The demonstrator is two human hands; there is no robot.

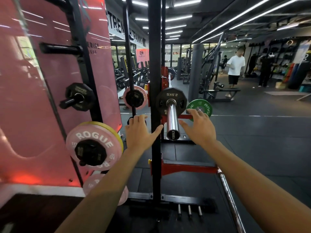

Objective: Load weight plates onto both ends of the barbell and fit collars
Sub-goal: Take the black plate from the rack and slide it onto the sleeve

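At nine o'clock a pink wall panel [55, 81] carries storage pegs: a small black plate [79, 97] on the upper peg and, at about eight o'clock, a pink ROGUE plate [94, 145] with a black plate in front of it. Just left of centre the left hand [141, 132] is held out flat, fingers straight and slightly spread, gripping nothing, its thumb reaching toward the black rack post [155, 81]. At the centre the chrome barbell sleeve [172, 120] points at the camera, with a black 2.5KG plate [171, 101] already slid on far back. Just right of the sleeve the right hand [199, 128] is spread flat too, holding nothing. Behind its fingertips, at about two o'clock, sits a green plate [202, 107]. At three o'clock a person in a white shirt [235, 64] stands well apart.
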